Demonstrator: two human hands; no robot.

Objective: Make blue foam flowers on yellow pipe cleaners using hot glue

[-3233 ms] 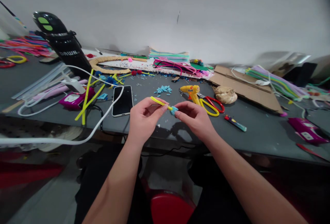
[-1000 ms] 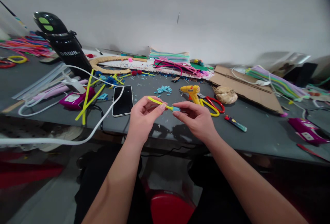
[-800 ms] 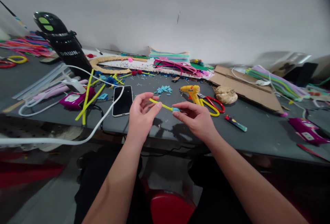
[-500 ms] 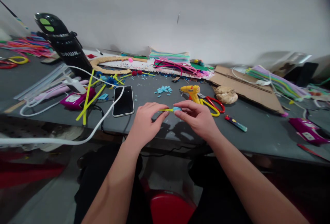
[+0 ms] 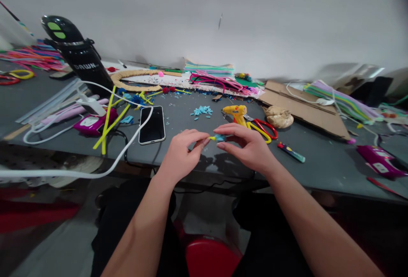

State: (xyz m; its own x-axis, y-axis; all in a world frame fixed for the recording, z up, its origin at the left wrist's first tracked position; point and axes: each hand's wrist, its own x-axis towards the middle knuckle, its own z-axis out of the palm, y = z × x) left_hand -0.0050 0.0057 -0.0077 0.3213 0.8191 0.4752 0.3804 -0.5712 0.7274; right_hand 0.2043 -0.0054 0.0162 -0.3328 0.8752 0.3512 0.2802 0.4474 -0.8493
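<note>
Between thumb and fingers, my left hand [image 5: 188,151] pinches a thin yellow-green stem [image 5: 212,138], perhaps a pipe cleaner, most of it hidden by the fingers. A small light-blue tuft [image 5: 219,137] sits at the stem's right end. My right hand [image 5: 247,144] has its thumb and fingertips around that tuft, closed lightly on it. Both hands are just above the front part of the grey table. Behind them lies a small heap of loose light-blue pieces [image 5: 203,110]. A yellow glue gun [image 5: 235,111] rests beyond my right hand.
Scissors [image 5: 267,129] with red and yellow handles lie beside the glue gun. A phone [image 5: 152,125], a white cable [image 5: 127,146] and yellow-green strips [image 5: 106,128] are on the left. A black bottle [image 5: 84,62] stands behind; cardboard [image 5: 306,107] lies at right.
My left fingers have come closer to the blue tuft, so less of the stem shows. My right fingertips have parted slightly and shifted a little to the right.
</note>
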